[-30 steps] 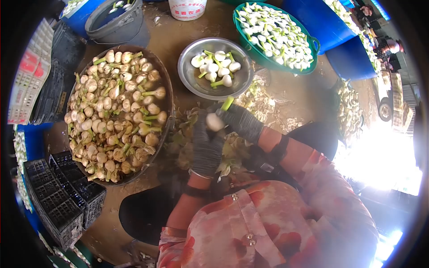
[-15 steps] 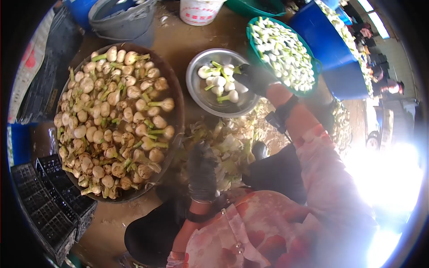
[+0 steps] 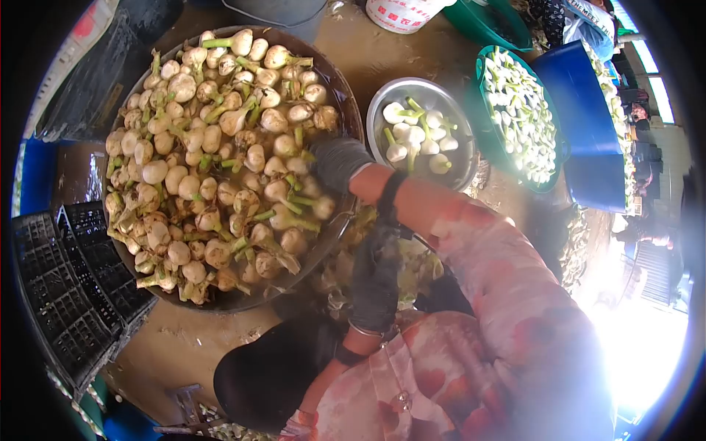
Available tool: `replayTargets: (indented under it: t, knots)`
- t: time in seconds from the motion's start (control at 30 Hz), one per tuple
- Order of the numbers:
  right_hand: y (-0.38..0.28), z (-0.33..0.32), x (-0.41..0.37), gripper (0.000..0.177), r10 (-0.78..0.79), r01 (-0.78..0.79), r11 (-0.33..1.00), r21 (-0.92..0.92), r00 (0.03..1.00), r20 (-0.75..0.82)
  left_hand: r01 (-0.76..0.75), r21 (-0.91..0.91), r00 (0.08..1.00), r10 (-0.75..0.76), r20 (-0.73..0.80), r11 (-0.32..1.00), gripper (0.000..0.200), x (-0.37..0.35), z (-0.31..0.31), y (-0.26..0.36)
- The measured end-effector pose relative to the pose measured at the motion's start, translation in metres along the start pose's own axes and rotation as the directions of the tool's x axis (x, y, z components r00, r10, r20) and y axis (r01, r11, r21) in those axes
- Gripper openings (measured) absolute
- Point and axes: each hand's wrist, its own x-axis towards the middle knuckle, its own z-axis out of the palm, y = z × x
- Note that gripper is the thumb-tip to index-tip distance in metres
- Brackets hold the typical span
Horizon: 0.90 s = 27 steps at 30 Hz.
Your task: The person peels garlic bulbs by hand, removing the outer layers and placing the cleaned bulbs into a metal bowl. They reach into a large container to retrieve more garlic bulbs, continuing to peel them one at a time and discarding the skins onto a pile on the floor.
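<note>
My right hand [image 3: 334, 163], in a dark glove, reaches left across the rim of a wide round basin [image 3: 243, 303]. It rests on the heap of unpeeled garlic bulbs [image 3: 213, 169], which have green stems. Its fingers are turned down among the bulbs, so I cannot see whether they hold one. My left hand [image 3: 375, 273], also gloved, hangs low near my lap beside a pile of peelings [image 3: 340, 268]. Its fingers are blurred. A metal bowl [image 3: 463, 170] just right of my forearm holds several peeled white bulbs [image 3: 415, 132].
A green basket [image 3: 476, 110] full of peeled bulbs stands beyond the metal bowl, with a blue tub [image 3: 588, 147] to its right. Black plastic crates [image 3: 66, 279] sit at the left. A white bucket [image 3: 404, 13] stands at the top edge. The floor is wet and brown.
My right hand has left the metal bowl, where it dropped the peeled bulb, and swung left onto the unpeeled heap. The view has shifted left. My left hand stays low.
</note>
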Motion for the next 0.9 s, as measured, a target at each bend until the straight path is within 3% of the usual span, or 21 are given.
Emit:
replayTargets:
  t: [0.07, 0.1, 0.13, 0.17, 0.2, 0.3, 0.33, 0.47, 0.57, 0.67, 0.73, 0.77, 0.8, 0.83, 0.9]
  knots:
    - [-0.003, -0.021, -0.027, 0.029, 0.149, -0.134, 0.968, 0.214, 0.987, -0.059, -0.016, -0.029, 0.998, 0.014, -0.056, 0.999, 0.049, 0.003, -0.002, -0.008]
    - [-0.002, -0.031, -0.046, 0.031, 0.220, -0.178, 0.807, 0.564, 0.975, -0.008, -0.025, -0.059, 0.996, 0.020, -0.087, 0.998, 0.052, 0.003, -0.001, -0.006]
    - [0.000, -0.038, -0.067, 0.033, 0.272, -0.200, 0.523, 0.829, 0.960, 0.060, -0.039, -0.118, 0.992, 0.024, -0.125, 0.992, 0.055, 0.000, 0.004, 0.008]
    - [0.005, -0.041, -0.086, 0.036, 0.299, -0.188, 0.160, 0.969, 0.945, 0.134, -0.053, -0.176, 0.987, 0.024, -0.159, 0.983, 0.058, -0.001, 0.008, 0.015]
    - [0.012, -0.035, -0.102, 0.038, 0.324, -0.239, -0.074, 0.968, 0.912, 0.250, -0.105, -0.183, 0.991, 0.087, -0.104, 0.977, 0.058, 0.003, 0.008, 0.011]
    - [0.004, -0.036, -0.155, 0.040, 0.439, -0.339, -0.265, 0.903, 0.791, 0.426, -0.170, -0.256, 0.981, 0.189, 0.050, 0.951, 0.055, 0.008, 0.008, -0.001]
    - [0.017, -0.029, -0.170, 0.043, 0.313, -0.388, -0.233, 0.892, 0.839, 0.446, -0.135, -0.304, 0.981, 0.170, 0.093, 0.943, 0.053, 0.006, 0.011, -0.001]
    - [0.043, 0.018, -0.193, 0.047, 0.310, -0.153, 0.379, 0.913, 0.950, 0.031, -0.010, -0.405, 0.983, 0.083, 0.164, 0.914, 0.046, -0.010, 0.023, -0.005]
    - [0.057, 0.021, -0.218, 0.048, 0.325, -0.050, 0.739, 0.672, 0.900, -0.291, -0.073, -0.367, 0.971, 0.150, 0.185, 0.927, 0.046, -0.019, 0.036, -0.002]
    - [0.053, 0.003, -0.263, 0.036, 0.318, 0.073, 0.804, 0.590, 0.786, -0.530, -0.143, -0.308, 0.974, 0.190, 0.127, 0.941, 0.045, -0.035, 0.047, 0.006]
    - [0.023, -0.036, -0.294, 0.027, 0.453, -0.027, 0.729, 0.684, 0.768, -0.453, -0.168, -0.204, 0.965, 0.203, 0.167, 0.964, 0.046, -0.036, 0.047, 0.005]
    - [0.020, -0.034, -0.302, 0.026, 0.427, -0.010, 0.756, 0.655, 0.765, -0.481, -0.179, -0.153, 0.960, 0.207, 0.190, 0.972, 0.046, -0.036, 0.048, 0.005]
    - [0.018, -0.031, -0.307, 0.024, 0.402, 0.004, 0.781, 0.624, 0.761, -0.509, -0.384, 0.054, 0.907, 0.366, 0.210, 0.922, 0.047, -0.035, 0.049, 0.000]
    - [0.017, -0.029, -0.309, 0.023, 0.376, 0.019, 0.805, 0.592, 0.756, -0.535, -0.564, 0.247, 0.822, 0.505, 0.264, 0.788, 0.048, -0.034, 0.050, -0.005]
    - [0.020, -0.021, -0.309, 0.020, 0.376, 0.020, 0.835, 0.550, 0.710, -0.596, -0.703, 0.413, 0.711, 0.594, 0.376, 0.579, 0.048, -0.035, 0.051, -0.009]
